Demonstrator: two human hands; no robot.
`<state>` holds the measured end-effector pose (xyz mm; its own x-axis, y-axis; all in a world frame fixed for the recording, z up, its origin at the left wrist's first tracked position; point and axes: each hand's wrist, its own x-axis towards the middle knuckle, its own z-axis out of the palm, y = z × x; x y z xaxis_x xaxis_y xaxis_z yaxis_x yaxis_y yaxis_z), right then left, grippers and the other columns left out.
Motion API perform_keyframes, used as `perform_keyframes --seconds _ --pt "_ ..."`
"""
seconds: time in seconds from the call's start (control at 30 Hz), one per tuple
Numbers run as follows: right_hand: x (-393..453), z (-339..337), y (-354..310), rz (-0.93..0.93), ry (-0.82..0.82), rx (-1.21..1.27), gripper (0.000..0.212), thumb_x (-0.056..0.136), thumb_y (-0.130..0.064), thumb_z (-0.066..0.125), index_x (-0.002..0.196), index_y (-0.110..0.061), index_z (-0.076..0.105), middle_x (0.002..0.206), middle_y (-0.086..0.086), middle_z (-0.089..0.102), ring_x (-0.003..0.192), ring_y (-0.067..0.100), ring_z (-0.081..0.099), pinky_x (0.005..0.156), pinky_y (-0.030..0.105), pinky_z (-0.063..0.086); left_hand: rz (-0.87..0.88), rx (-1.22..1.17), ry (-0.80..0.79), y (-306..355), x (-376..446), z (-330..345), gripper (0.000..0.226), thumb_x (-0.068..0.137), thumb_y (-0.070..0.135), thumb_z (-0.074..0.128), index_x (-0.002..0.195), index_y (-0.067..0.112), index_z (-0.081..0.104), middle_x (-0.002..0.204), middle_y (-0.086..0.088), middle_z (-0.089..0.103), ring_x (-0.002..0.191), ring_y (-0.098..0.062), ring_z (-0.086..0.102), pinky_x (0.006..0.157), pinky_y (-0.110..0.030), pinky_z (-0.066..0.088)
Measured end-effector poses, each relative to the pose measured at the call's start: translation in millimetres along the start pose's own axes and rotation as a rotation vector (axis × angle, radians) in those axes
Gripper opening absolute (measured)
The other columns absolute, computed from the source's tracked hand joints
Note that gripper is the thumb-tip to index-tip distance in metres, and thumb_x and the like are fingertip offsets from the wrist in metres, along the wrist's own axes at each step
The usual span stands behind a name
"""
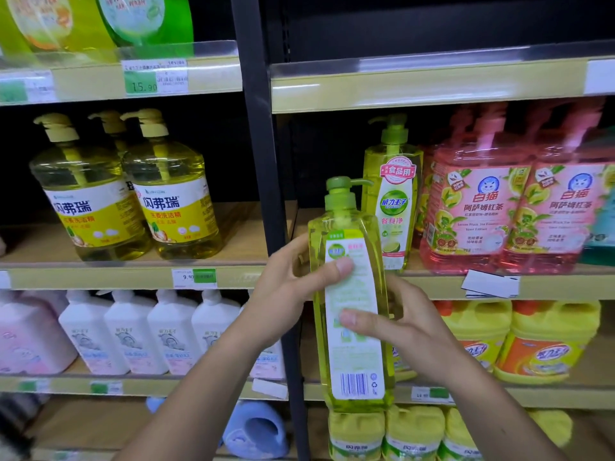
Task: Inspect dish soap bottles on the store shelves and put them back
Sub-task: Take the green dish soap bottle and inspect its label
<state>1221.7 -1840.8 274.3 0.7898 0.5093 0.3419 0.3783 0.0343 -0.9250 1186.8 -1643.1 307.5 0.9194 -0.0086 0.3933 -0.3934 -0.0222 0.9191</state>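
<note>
I hold the green dish soap bottle (349, 314) upright in front of the shelves, its back label and barcode turned toward me, so the step in hand looks like reading that label. My left hand (283, 294) wraps the bottle's left edge, thumb pressed across the upper part of the label; my right hand (406, 324) clamps the right edge lower down, thumb lying across the label's middle. Both grips are closed on the bottle, which sits between my palms, pump head pointing right, above the level of my hands. To do this well I should keep the bottle steady and vertical, slide my thumbs off the print they cover, and keep one hand low near the base, since the full bottle is probably heavy and slick. Its likely home is the gap on the middle shelf (432, 287) just left of the matching green bottle (392, 194), which stands beside the pink tea-scented jugs (506, 207). When returning it I should clear the black upright post (266, 161) and face the front label outward.
</note>
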Motion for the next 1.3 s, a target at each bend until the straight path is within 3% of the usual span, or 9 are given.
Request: perform_keyframes --seconds 0.17,0.27,0.33,0.47,0.63,0.77,1.03,1.17,1.3 --pt "3 13 -10 0.075 0.081 0.049 0.063 0.073 -0.073 0.081 0.126 -0.039 0.071 0.119 -0.021 0.078 0.112 0.002 0.074 0.097 0.035 0.059 -0.144 -0.245 0.149 4 7 19 0.039 0.099 0.044 0.068 0.119 0.013 0.08 0.117 -0.016 0.081 0.103 -0.03 0.079 0.082 -0.035 0.064" --pt "3 14 -12 0.246 0.085 0.121 0.093 0.063 -0.101 0.065 0.146 -0.063 0.048 0.142 -0.048 0.051 0.142 -0.012 0.044 0.123 0.047 0.037 -0.259 -0.434 0.135 10 10 25 0.05 0.104 0.052 0.057 0.119 0.012 0.082 0.121 -0.018 0.08 0.103 -0.03 0.081 0.078 -0.036 0.066" --pt "3 13 -11 0.347 0.034 0.347 0.102 0.066 -0.101 0.063 0.156 -0.063 0.035 0.161 -0.039 0.037 0.157 0.003 0.031 0.128 0.061 0.025 -0.304 -0.507 0.158 14 14 25 0.052 0.106 0.053 0.053 0.112 0.013 0.085 0.116 -0.017 0.081 0.097 -0.03 0.082 0.075 -0.036 0.066" --pt "8 15 -11 0.379 -0.079 0.744 0.057 0.103 -0.07 0.048 0.142 -0.034 0.068 0.15 -0.001 0.065 0.138 0.022 0.063 0.104 0.043 0.059 -0.313 -0.411 0.276 16 26 27 0.051 0.105 0.053 0.059 0.118 0.009 0.082 0.116 -0.018 0.081 0.101 -0.035 0.081 0.085 -0.045 0.066" --pt "13 13 -22 0.367 -0.033 0.89 0.047 0.101 -0.05 0.049 0.112 -0.022 0.086 0.125 0.005 0.079 0.112 0.022 0.078 0.09 0.04 0.065 -0.372 -0.345 0.342 27 38 27 0.05 0.105 0.052 0.062 0.12 0.007 0.078 0.114 -0.017 0.082 0.1 -0.036 0.08 0.097 -0.053 0.064" --pt "20 12 -27 0.361 -0.075 0.846 0.05 0.099 -0.053 0.05 0.122 -0.023 0.082 0.131 0.01 0.076 0.109 0.03 0.077 0.11 0.062 0.048 -0.466 -0.38 0.293 39 47 21 0.045 0.11 0.046 0.055 0.125 0.007 0.071 0.098 -0.017 0.081 0.073 -0.029 0.08 0.062 -0.037 0.066" --pt "35 13 -42 0.365 -0.04 0.762 0.055 0.107 -0.056 0.045 0.132 -0.016 0.072 0.123 0.017 0.078 0.094 0.035 0.08 0.068 0.051 0.066 -0.502 -0.416 0.283 47 55 15 0.045 0.114 0.046 0.047 0.118 0.007 0.068 0.08 -0.015 0.08 0.061 -0.027 0.079 0.048 -0.037 0.062" --pt "39 12 -46 0.382 0.025 0.68 0.045 0.104 -0.057 0.053 0.118 -0.024 0.08 0.117 0.008 0.081 0.091 0.026 0.081 0.066 0.043 0.066 -0.459 -0.409 0.297 41 57 14 0.048 0.113 0.049 0.047 0.118 0.007 0.071 0.094 -0.016 0.081 0.071 -0.028 0.08 0.062 -0.038 0.066" --pt "44 13 -46 0.328 0.071 0.68 0.024 0.102 -0.037 0.068 0.112 -0.02 0.082 0.116 0.009 0.082 0.1 0.027 0.081 0.079 0.046 0.066 -0.445 -0.375 0.295 35 57 15 0.06 0.113 0.055 0.043 0.142 0.009 0.068 0.136 -0.019 0.073 0.12 -0.037 0.073 0.102 -0.051 0.06"
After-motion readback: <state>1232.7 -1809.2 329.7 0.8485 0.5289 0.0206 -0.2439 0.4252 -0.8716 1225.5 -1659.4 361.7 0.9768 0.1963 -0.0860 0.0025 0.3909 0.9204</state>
